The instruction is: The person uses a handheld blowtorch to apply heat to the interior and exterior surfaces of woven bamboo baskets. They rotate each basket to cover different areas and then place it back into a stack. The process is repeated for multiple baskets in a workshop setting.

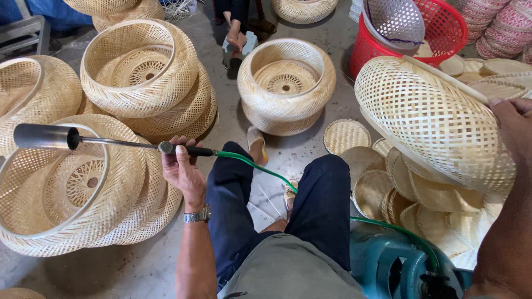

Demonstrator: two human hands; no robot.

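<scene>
My left hand (183,166) grips the black handle of a gas torch (66,138), whose dark metal nozzle points left over a stack of woven bamboo baskets (77,210). A green hose (260,169) runs from the torch handle across my lap to a teal gas cylinder (393,260) at the bottom right. My right hand (512,124) holds a round woven bamboo basket (432,119) by its rim, raised and tilted on its side at the right.
More woven baskets stand stacked at the left (149,77) and one alone in the middle (285,83). Small round woven discs (377,171) lie under the held basket. A red plastic basket (438,27) stands behind. Another person's feet (238,41) show at the top.
</scene>
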